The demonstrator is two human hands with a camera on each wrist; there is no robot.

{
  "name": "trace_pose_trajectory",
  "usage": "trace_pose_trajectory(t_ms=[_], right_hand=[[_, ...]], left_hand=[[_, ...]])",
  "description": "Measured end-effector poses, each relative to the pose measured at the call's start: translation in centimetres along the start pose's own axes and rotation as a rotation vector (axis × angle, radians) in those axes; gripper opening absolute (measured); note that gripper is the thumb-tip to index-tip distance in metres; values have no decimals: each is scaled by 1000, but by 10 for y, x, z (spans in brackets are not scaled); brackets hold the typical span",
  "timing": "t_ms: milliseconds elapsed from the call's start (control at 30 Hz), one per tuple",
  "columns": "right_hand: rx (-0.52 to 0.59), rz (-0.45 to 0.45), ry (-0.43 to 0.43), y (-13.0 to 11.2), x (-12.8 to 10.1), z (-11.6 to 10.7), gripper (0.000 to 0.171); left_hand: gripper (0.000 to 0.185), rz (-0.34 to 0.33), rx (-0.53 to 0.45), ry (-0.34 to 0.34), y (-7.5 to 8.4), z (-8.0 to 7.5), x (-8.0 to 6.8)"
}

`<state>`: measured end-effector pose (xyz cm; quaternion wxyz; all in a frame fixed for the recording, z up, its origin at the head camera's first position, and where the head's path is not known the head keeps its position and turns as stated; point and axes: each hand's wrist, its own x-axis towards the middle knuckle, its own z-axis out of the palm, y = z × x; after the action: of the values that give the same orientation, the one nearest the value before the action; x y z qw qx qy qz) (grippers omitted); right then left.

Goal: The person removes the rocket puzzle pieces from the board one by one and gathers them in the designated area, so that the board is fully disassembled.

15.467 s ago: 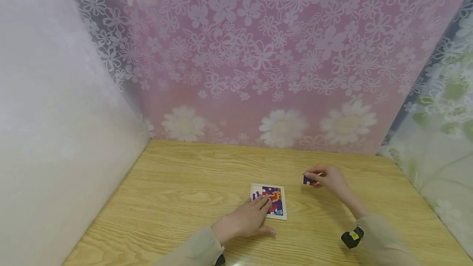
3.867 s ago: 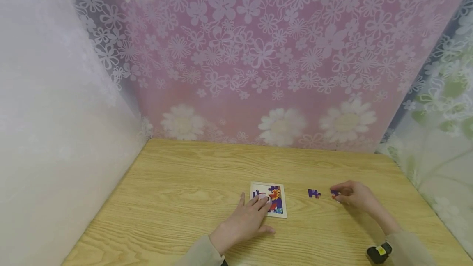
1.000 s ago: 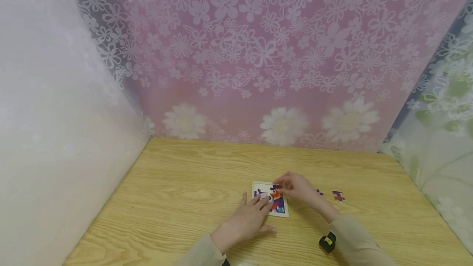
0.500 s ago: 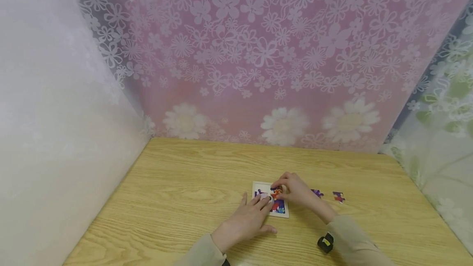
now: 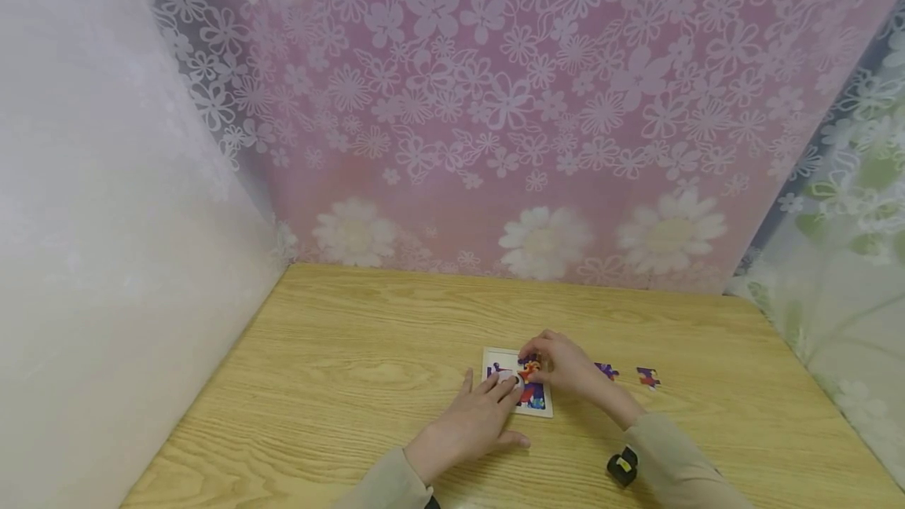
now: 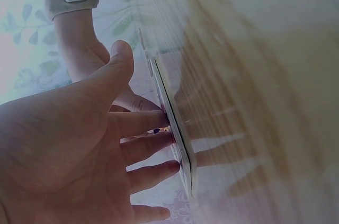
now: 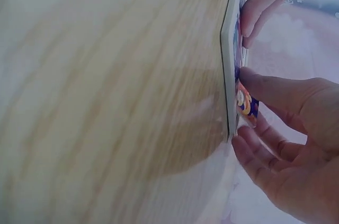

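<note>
The grip of the right hand [image 5: 563, 364] is closed on a small orange and purple jigsaw piece [image 7: 247, 106]: the thumb lies on its top and the other fingers curl under it. The piece is held tilted against the picture side of the small square white-framed puzzle board [image 5: 517, 381], over the middle of the board. The grip of the left hand [image 5: 472, 424] is apart; its fingers are straight and their tips rest flat on the left part of the same board, pressing it on the light wooden table [image 5: 353, 383].

The board is a shallow tray with a white rim, and it holds several coloured pieces already laid in: purple, red and blue ones. How many places in it are still free I cannot tell, because the two hands cover much of it.

To the right of the board, two loose pieces lie on the table, apart from each other: a purple jigsaw piece [image 5: 606, 371] near the board and, farther right, a purple and red jigsaw piece [image 5: 647, 377].

Behind the board, at the far edge of the table, hangs a pink curtain with white flowers [image 5: 495, 116].
</note>
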<state>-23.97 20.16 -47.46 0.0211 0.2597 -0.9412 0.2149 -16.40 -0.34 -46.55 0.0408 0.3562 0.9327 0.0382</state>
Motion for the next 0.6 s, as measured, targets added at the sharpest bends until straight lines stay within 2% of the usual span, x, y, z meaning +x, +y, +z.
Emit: trace_pose_trajectory(t_ms=[400,600], right_hand=[[119,25,60,4,-3,-3,28],[178,21,46,7,-3,-4,23]], left_hand=[[75,1,-5,1,0,0,0],[76,-5,1,-3,0,0,0]])
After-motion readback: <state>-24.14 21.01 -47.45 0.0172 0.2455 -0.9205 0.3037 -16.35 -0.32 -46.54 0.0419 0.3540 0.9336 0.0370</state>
